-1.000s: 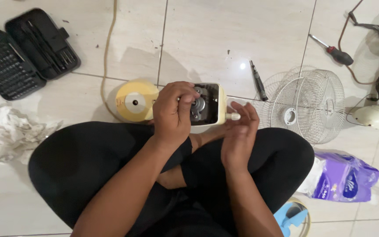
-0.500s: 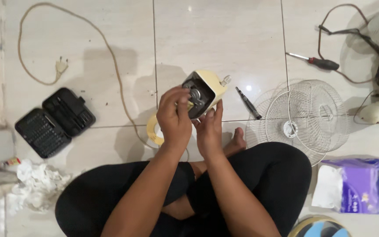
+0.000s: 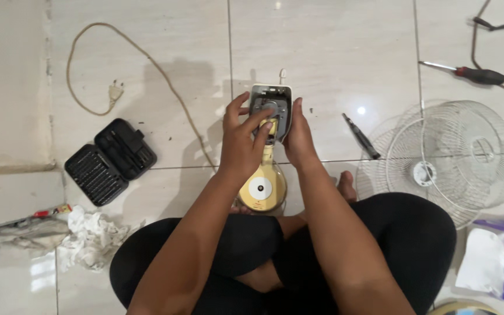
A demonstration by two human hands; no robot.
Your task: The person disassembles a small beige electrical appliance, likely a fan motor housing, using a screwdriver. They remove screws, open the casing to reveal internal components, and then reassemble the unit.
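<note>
Tiled floor (image 3: pixel 322 46), two hands (image 3: pixel 269 137), one fan body (image 3: pixel 266 169)

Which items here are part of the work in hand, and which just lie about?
In hand:
left hand
right hand
yellow and white fan motor housing with round base

Lying about:
black open bit case
red-handled screwdriver
white wire fan grilles
crumpled white rag

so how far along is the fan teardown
Done: the wire grilles are off and lie on the tiles, and the motor housing is open. In hand: the left hand and right hand hold the housing over the yellow base. Left: the motor is not yet out.
</note>
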